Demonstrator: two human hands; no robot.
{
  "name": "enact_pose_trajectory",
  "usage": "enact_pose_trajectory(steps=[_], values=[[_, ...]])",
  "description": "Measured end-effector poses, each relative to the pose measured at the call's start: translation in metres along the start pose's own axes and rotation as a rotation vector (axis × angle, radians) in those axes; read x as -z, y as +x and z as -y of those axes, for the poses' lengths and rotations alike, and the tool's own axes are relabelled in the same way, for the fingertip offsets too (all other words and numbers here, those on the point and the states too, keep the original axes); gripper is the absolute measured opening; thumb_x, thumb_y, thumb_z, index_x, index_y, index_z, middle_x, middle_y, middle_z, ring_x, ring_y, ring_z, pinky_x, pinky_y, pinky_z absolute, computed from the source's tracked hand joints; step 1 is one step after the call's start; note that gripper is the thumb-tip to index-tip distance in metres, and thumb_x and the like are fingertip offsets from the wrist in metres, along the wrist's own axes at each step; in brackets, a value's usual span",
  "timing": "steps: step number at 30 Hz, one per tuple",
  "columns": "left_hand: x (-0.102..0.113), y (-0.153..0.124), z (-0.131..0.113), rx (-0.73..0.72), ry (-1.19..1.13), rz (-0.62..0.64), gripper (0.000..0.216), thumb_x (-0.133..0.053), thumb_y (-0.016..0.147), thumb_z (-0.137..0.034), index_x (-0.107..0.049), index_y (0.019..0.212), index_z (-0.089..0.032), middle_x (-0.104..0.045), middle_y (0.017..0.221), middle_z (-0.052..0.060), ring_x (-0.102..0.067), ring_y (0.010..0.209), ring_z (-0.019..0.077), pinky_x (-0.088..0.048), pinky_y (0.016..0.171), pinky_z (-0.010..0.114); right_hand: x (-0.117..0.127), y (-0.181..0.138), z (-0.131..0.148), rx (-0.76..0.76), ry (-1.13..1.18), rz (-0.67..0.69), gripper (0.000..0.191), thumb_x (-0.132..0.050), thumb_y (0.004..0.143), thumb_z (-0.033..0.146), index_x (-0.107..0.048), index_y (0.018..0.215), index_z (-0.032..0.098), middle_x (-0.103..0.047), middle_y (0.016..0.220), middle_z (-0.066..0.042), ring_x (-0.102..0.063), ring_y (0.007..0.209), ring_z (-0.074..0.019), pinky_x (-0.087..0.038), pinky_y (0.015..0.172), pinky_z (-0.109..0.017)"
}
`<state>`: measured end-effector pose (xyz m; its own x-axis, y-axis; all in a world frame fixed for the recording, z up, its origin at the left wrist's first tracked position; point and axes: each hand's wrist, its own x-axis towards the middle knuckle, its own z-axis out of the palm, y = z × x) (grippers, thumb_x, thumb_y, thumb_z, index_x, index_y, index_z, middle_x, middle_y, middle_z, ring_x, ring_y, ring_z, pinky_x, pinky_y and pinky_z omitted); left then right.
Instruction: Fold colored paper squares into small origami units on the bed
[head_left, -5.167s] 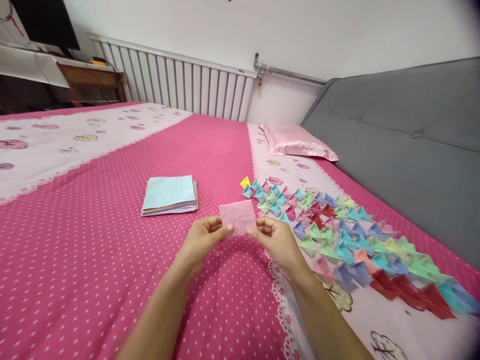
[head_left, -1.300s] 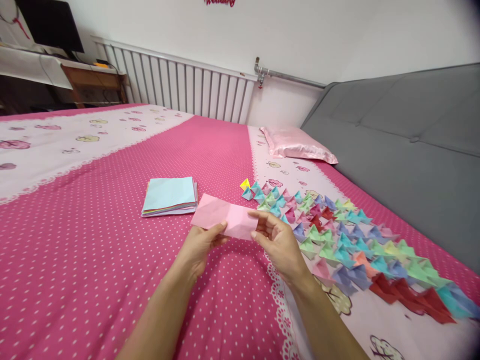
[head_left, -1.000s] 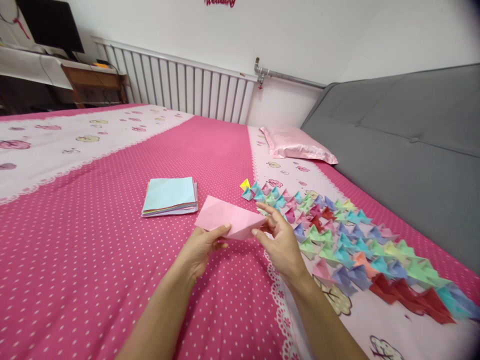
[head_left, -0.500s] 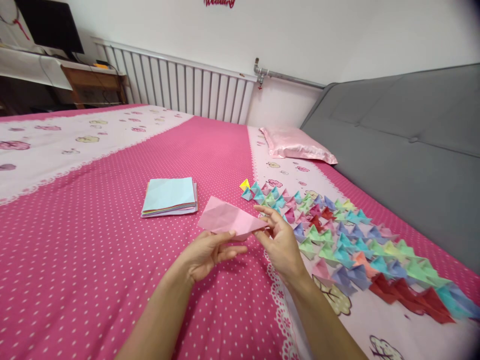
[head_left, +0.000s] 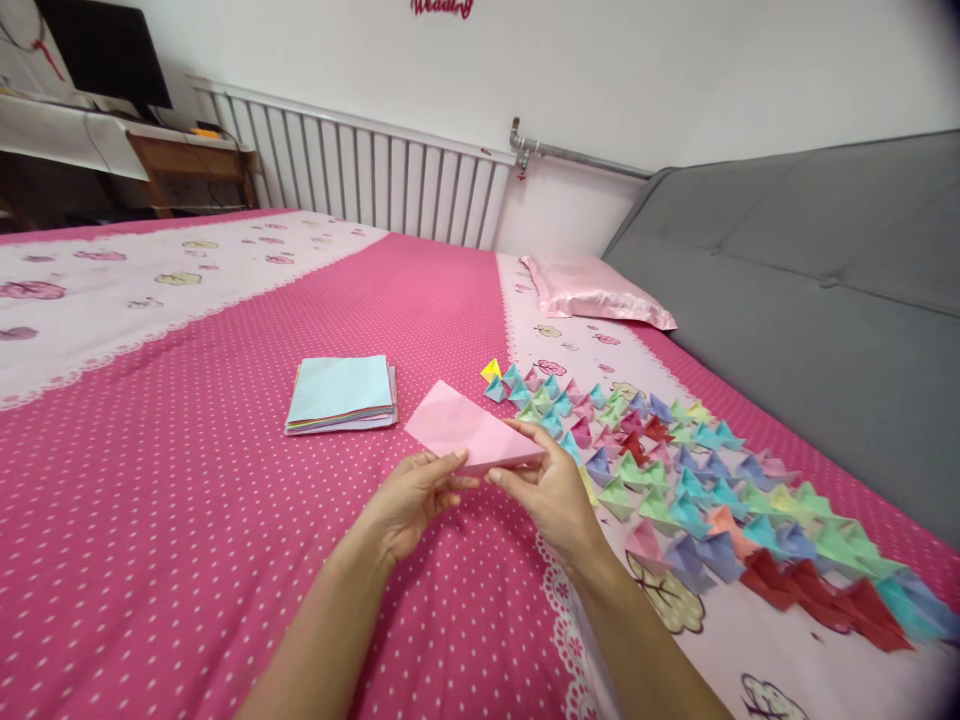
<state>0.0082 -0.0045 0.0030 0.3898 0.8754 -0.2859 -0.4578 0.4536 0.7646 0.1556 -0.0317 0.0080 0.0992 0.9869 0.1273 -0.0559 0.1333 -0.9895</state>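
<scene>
Between both hands is a folded sheet of pink origami paper (head_left: 465,425), held just above the bed. My left hand (head_left: 412,500) pinches its lower edge, thumb on top and fingers underneath. On the right end, my right hand (head_left: 551,490) grips the paper with the thumb along the near edge and fingers behind. A stack of square coloured paper (head_left: 341,390), light blue on top, lies to the left beyond my left hand. To the right sit rows of small folded paper boats (head_left: 690,485) in red, green, blue, purple, pink and yellow.
A pink dotted bedspread (head_left: 210,480) covers the bed. A pink pillow (head_left: 596,290) lies by the grey padded headboard (head_left: 810,260). Against the far wall are a white radiator (head_left: 360,170) and a desk (head_left: 187,155) with a black monitor (head_left: 105,50).
The pink paper has turned and its lower edge now looks folded up. My right thumb has slid left along that edge, and both hands stay on the paper.
</scene>
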Motion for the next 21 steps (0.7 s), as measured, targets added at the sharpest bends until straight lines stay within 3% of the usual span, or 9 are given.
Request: enact_pose_trajectory(steps=[4,12,16,21], values=[[0.0015,0.0013,0.0024,-0.013,0.035,-0.032,0.016,-0.066,0.068,-0.013,-0.065,0.083,-0.011,-0.068,0.088,0.009,-0.063,0.057,0.0105,-0.044,0.038,0.012,-0.0013,0.0016,-0.0014,0.033,0.02,-0.004,0.044,-0.06,0.064,0.012,-0.052,0.106,0.019,-0.064,0.094,-0.005,-0.062,0.084,-0.0188,-0.049,0.076,-0.032],[-0.0012,0.0019,0.0014,-0.017,0.037,-0.002,0.015,-0.064,0.069,-0.008,-0.066,0.084,-0.008,-0.068,0.086,0.011,-0.064,0.071,0.0118,-0.05,0.062,0.012,-0.0033,-0.0026,0.0054,0.084,-0.022,0.035,0.047,-0.063,0.064,0.015,-0.05,0.109,0.021,-0.064,0.091,-0.004,-0.062,0.081,-0.0179,-0.049,0.073,-0.031],[0.0,0.0024,0.0044,-0.065,0.108,-0.02,0.016,-0.068,0.064,-0.01,-0.067,0.08,-0.008,-0.068,0.081,0.01,-0.063,0.067,0.0115,-0.049,0.06,0.013,-0.0047,-0.0031,0.0042,0.082,-0.062,0.022,0.044,-0.062,0.066,0.018,-0.049,0.108,0.02,-0.064,0.084,-0.003,-0.062,0.08,-0.0187,-0.049,0.071,-0.031],[0.0,0.0024,0.0059,-0.107,0.196,-0.079,0.021,-0.073,0.058,-0.015,-0.066,0.076,-0.008,-0.068,0.07,0.008,-0.062,0.06,0.012,-0.047,0.055,0.016,-0.0093,-0.0032,-0.0018,0.162,-0.153,-0.085,0.039,-0.058,0.067,0.013,-0.051,0.105,0.02,-0.06,0.102,-0.005,-0.056,0.096,-0.018,-0.044,0.085,-0.033]])
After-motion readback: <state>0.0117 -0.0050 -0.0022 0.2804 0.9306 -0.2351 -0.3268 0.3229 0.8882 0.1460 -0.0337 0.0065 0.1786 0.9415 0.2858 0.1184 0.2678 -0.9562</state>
